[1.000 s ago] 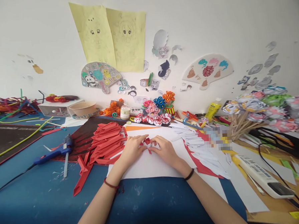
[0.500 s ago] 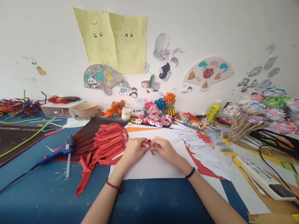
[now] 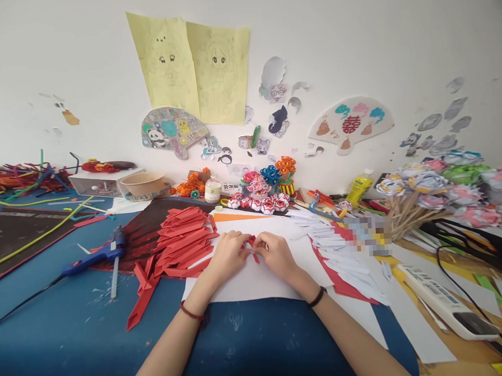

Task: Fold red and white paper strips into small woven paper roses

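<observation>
The left hand (image 3: 227, 255) and right hand (image 3: 275, 255) pinch a red folded paper piece (image 3: 251, 245) between them, fingers closed narrowly on it, apparently bracing it against the white sheet (image 3: 256, 283); red folded strips (image 3: 182, 236) lie piled at 9 o'clock, within easy reach

A small red folded paper piece (image 3: 250, 245) is over a large white paper sheet (image 3: 256, 280) mid-worktop (image 3: 74, 343); a heap of folded red paper strips (image 3: 182, 239) lies left of the sheet, a blue plastic glue gun (image 3: 95, 258) farther left, a spread of white paper strips (image 3: 342, 256) right
</observation>
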